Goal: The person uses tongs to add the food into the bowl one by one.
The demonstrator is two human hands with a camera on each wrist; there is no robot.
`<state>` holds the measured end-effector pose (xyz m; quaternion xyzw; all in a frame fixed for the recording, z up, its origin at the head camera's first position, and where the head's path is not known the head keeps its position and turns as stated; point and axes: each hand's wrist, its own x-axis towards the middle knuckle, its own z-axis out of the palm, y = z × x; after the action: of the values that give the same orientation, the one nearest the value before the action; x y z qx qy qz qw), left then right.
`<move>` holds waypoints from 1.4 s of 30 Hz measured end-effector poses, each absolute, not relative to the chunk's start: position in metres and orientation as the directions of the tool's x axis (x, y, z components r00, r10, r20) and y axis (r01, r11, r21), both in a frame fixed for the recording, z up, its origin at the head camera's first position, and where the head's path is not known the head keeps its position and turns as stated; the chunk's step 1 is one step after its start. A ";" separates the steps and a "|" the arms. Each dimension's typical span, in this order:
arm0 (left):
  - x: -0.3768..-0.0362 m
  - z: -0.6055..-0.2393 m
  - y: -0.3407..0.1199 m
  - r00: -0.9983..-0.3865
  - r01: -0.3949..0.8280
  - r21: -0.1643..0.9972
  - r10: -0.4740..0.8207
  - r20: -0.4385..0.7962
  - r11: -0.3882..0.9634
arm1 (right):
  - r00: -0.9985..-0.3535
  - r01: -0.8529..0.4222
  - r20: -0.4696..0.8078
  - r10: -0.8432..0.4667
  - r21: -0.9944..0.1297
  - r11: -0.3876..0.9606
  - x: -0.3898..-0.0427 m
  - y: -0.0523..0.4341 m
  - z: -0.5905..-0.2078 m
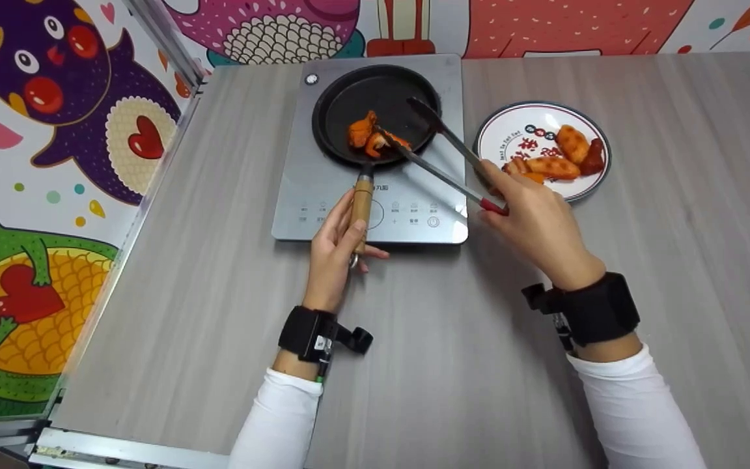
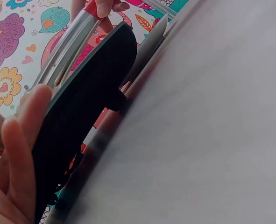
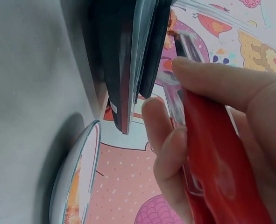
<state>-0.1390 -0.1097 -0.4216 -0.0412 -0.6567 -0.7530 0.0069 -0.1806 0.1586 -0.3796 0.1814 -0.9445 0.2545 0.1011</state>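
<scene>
My left hand (image 1: pixel 334 247) grips the wooden handle (image 1: pixel 362 203) of a round black frying pan (image 1: pixel 385 91), thumb along the top. The pan sits on a silver induction cooker (image 1: pixel 323 189). In my right hand (image 1: pixel 541 225) are metal tongs (image 1: pixel 443 176) with red grips (image 3: pixel 217 158), their arms spread apart. One tong tip touches the orange-brown chicken pieces (image 1: pixel 361 133) in the pan's near part; the other tip hangs over the pan's right side. From the left wrist view, the pan's dark side (image 2: pixel 81 102) covers the food.
Right of the cooker stands a white plate (image 1: pixel 512 133) with a dark rim, holding several browned chicken pieces (image 1: pixel 554 168). Behind the grey wood-look table (image 1: pixel 219 273) rises a wall with cartoon pictures (image 1: pixel 290 32). A metal frame edge (image 1: pixel 127 254) runs along the left.
</scene>
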 end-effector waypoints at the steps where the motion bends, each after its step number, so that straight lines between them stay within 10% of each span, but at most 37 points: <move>1: -0.139 -0.422 -0.110 -0.997 0.064 0.988 0.043 0.071 -0.138 | -0.915 -0.390 0.284 -0.287 -0.443 0.807 -0.181 0.159 -0.380; 20: -0.136 -0.418 -0.109 -0.997 0.064 0.991 0.045 0.070 -0.121 | -0.912 -0.378 0.328 -0.248 -0.436 0.816 -0.181 0.174 -0.375; 42: -0.137 -0.418 -0.109 -0.996 0.070 0.989 0.049 0.077 -0.130 | -0.993 -0.109 0.097 -0.070 -0.496 0.861 -0.188 0.250 -0.362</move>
<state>-0.1375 -0.1088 -0.4180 -0.0452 -0.6596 -0.7502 0.0070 -0.1877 0.2497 -0.3625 0.0465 -0.9640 0.2591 0.0378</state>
